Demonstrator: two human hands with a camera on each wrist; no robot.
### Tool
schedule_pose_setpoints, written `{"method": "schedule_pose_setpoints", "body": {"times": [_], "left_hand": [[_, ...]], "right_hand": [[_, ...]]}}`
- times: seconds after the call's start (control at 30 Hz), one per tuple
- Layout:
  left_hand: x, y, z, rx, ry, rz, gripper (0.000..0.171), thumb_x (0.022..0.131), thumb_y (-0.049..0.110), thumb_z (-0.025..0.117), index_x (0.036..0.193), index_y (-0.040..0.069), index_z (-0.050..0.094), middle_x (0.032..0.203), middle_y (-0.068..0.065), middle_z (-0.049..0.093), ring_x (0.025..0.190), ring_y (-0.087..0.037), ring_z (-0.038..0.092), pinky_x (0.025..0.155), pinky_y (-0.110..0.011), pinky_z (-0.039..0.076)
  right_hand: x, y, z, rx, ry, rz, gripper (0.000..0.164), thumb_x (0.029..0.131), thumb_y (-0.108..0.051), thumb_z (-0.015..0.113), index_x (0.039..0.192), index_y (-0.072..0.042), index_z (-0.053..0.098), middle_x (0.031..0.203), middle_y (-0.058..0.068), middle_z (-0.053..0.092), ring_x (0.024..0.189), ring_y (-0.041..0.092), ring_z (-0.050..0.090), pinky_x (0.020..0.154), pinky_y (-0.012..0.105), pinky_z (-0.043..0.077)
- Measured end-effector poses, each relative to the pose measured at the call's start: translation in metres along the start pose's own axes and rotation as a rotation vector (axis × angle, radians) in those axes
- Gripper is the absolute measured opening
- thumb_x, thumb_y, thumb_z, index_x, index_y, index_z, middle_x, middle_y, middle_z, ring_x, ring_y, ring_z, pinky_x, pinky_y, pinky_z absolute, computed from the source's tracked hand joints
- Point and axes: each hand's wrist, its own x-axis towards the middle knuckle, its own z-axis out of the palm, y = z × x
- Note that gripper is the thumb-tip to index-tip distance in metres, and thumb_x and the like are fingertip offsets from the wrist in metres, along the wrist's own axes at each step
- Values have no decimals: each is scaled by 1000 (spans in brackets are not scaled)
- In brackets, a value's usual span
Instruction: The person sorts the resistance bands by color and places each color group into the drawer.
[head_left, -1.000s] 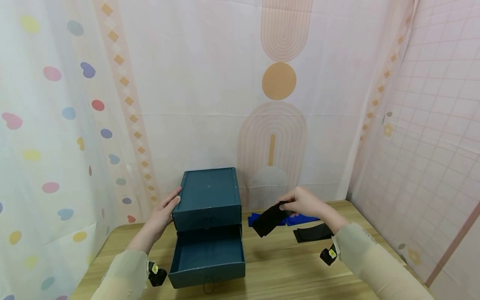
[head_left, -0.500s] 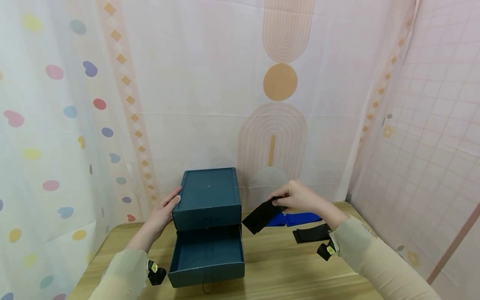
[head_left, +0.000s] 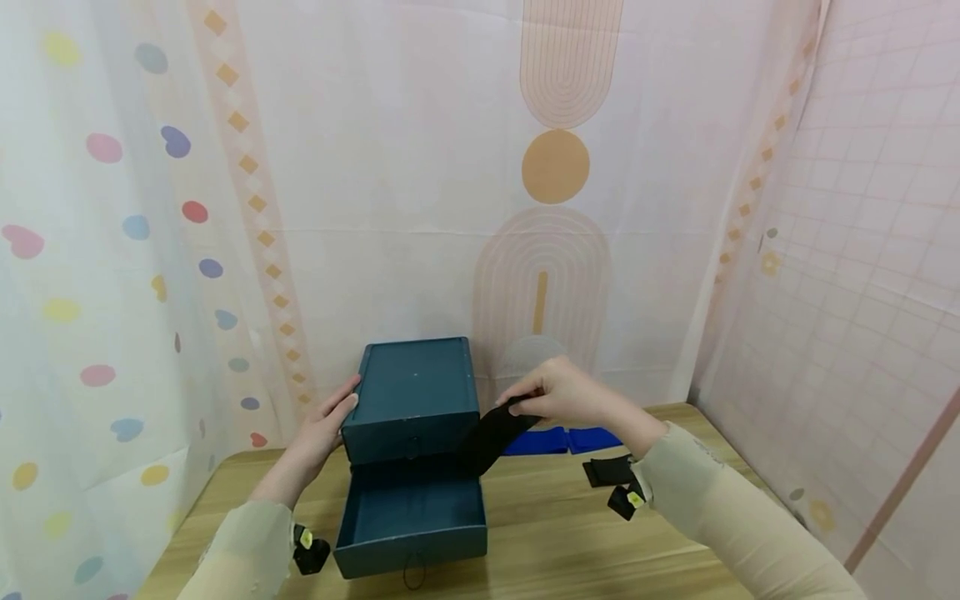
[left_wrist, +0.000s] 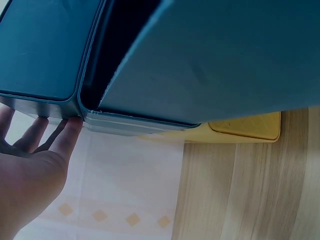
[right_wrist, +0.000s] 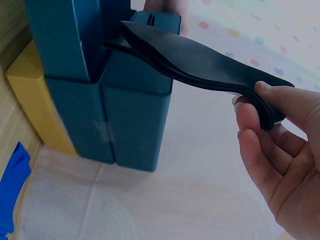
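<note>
Black, flexible material in layers forms the strip, pinched near one end between the thumb and fingers of the right hand. The end grip leaves the remainder free; it sags toward the unit, its far end level with the gap above the open drawer. Contact between strip and drawer cannot be confirmed.

The left hand grasps nothing: its extended fingers bear against the side of the teal upper compartment, presumably to brace the unit.

The open drawer projects forward from beneath the upper compartment, so its interior is accessible from above. A loop pull hangs at its front. A yellow compartment sits below the teal ones, apparently as a base.

To the right of the unit, blue strips and a second black piece lie flat on the tabletop, within reach of the right hand. A patterned curtain hangs behind.
</note>
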Motion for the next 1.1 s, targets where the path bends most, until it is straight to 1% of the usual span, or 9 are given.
{"method": "schedule_pose_setpoints", "body": {"times": [0.2,0.33,0.4,0.53,0.6,0.7,0.8,0.93,1.1], "left_hand": [[-3,1,-3,5,7,13,63,104,44,39,157,22,14,162,-10,-1,145,-36,6,109,-63,19],[-4,2,-5,6,8,19,65,103,46,39,157,22,14,162,-10,0,145,-36,8,110,-61,20],[-4,2,-5,7,9,17,65,103,46,40,157,22,14,162,-10,0,145,-36,8,110,-61,20],[-5,2,-4,10,15,8,64,103,46,39,157,22,14,162,-9,0,146,-35,6,110,-62,19],[-5,2,-4,10,17,6,64,103,46,39,157,23,14,162,-8,0,146,-35,5,110,-62,19],[-5,2,-4,11,16,11,64,103,46,39,157,23,14,162,-9,1,146,-35,5,110,-62,19],[-5,2,-4,15,18,14,64,103,46,40,157,22,15,162,-10,1,146,-35,4,109,-64,18],[-6,2,-4,18,24,9,65,103,47,40,157,22,16,162,-9,2,146,-35,3,109,-64,17],[-8,2,-4,24,23,8,65,102,47,41,157,22,16,162,-10,2,146,-37,4,109,-65,18]], "right_hand": [[16,-14,15,-50,-9,-96,20,93,-9,66,111,-9,75,91,1,74,47,3,55,53,22,53],[24,-21,30,-30,-23,-141,20,93,-8,66,111,-7,75,93,3,74,53,-1,59,54,21,52],[28,-24,37,-17,-32,-145,20,93,-8,66,110,-7,75,93,2,74,53,-1,59,53,21,52],[36,-27,54,-5,-42,-146,20,93,-10,66,111,-8,75,77,-3,72,50,1,57,49,20,50],[40,-28,62,9,-44,-145,20,93,-10,66,111,-9,75,76,-4,71,50,3,57,49,20,50],[45,-30,73,23,-50,-142,20,93,-10,66,111,-10,75,81,-4,72,52,2,60,52,19,52],[49,-32,85,18,-59,-141,21,94,-12,65,113,-12,74,89,-4,73,52,-2,59,53,18,52],[54,-35,100,10,-65,-137,22,95,-13,64,114,-13,74,95,-6,73,52,-5,58,53,16,51],[57,-40,118,11,-66,-118,22,95,-14,64,115,-14,74,96,-9,72,52,-6,57,51,15,50]]}}
